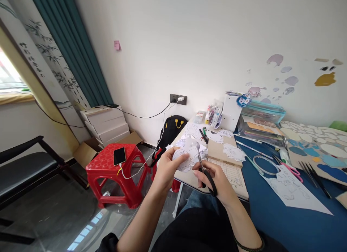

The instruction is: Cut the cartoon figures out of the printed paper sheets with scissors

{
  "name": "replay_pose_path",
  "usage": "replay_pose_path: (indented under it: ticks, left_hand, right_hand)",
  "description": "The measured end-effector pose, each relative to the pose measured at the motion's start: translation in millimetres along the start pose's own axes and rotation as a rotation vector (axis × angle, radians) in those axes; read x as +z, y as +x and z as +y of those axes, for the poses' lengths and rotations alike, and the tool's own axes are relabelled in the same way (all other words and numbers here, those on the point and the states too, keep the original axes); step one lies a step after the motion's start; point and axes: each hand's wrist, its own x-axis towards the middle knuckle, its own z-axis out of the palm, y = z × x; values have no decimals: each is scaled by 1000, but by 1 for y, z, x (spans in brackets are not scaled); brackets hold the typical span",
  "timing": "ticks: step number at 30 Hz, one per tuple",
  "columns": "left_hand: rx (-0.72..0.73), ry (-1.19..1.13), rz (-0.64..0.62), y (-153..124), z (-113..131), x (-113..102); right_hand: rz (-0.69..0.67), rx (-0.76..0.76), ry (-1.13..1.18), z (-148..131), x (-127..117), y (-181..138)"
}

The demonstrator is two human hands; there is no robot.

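My left hand (168, 166) pinches a small white paper cutout (182, 159) with a printed line drawing, held up in front of me. My right hand (217, 179) grips black-handled scissors (204, 169), fingers through the loops, and the blades reach up into the paper's edge. Both hands hover over the near left corner of a desk (189, 178), above my lap.
The desk holds paper scraps (233, 151), a brown notebook (222, 151), a printed sheet (291, 189) on blue cloth, pens, a tape ring (264, 165) and boxes. A red stool (115, 172) with a charging phone (119, 156) stands left, a black backpack (171, 131) by the wall.
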Motion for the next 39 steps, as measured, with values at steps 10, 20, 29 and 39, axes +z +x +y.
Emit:
replay_pose_path:
  ticks: [10,20,29,39]
  left_hand:
    - [5,1,-4,-1,5,-1]
    - [-39,22,-80,9,10,-4]
    - [-71,30,-115,15,15,-1]
    - [18,-29,-27,25,8,0]
  right_hand:
    - [15,-32,-67,-3,-3,-3]
    - [-16,-36,-94,-5,-11,2]
    - [-34,-18,-103,3,-20,6]
    - [-46,-14,-114,3,-19,7]
